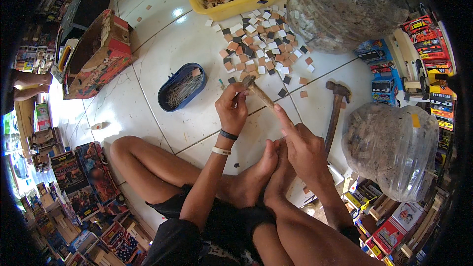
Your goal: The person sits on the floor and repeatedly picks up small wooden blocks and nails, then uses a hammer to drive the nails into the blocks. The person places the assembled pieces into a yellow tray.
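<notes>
My right hand (306,149) is closed round the lower end of a short wooden-handled tool (262,94), its index finger stretched along the handle. The tool slants up and left, and its dark head lies beside the fingertips of my left hand (231,107). That hand is pinched closed; whether it grips the head or some small piece is hidden. A claw hammer (336,103) with a brown handle lies on the floor just right of my right hand. Left of my left hand stands a blue oval tub (162,99) full of nails (182,90), with one small tan square on top.
Small white, black and tan square tiles (266,44) are scattered ahead on the tiled floor (148,44). More fill a yellow basin (221,10). Large plastic bags (345,10) stand at the right. A worn carton (101,51) sits left; stacked toy trucks (389,79) line the sides.
</notes>
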A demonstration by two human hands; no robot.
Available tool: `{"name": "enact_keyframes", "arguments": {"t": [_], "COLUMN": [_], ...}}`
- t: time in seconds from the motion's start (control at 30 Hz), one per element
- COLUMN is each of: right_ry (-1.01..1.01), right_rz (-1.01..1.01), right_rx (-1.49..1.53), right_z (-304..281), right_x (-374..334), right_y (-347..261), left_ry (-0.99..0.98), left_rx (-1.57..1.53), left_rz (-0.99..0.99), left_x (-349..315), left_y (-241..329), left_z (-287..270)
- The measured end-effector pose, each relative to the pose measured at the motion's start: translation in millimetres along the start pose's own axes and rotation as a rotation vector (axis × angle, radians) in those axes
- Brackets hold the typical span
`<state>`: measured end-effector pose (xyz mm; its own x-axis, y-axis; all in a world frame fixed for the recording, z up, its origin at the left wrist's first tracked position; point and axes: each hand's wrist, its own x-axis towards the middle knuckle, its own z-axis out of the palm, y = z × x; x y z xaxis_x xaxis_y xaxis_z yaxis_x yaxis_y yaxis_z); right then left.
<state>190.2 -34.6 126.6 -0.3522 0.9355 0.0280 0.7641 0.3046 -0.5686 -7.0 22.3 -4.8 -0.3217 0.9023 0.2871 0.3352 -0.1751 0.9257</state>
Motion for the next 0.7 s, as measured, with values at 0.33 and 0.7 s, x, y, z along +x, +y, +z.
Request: {"name": "enact_keyframes", "arguments": {"t": [0.33,0.7], "right_ry": [-0.059,0.026], "right_rz": [0.033,0.169], "right_rx": [-0.055,0.193], "right_z": [-6,-4], "right_x": [0,-5], "right_y": [-5,-4], "left_ry": [-0.047,-0.186], "left_rx": [0.003,-0.215], "left_rz": [0.050,-0.027], "left_x": [0,17], "left_y": [-4,21], "left_z": [1,-8]}}
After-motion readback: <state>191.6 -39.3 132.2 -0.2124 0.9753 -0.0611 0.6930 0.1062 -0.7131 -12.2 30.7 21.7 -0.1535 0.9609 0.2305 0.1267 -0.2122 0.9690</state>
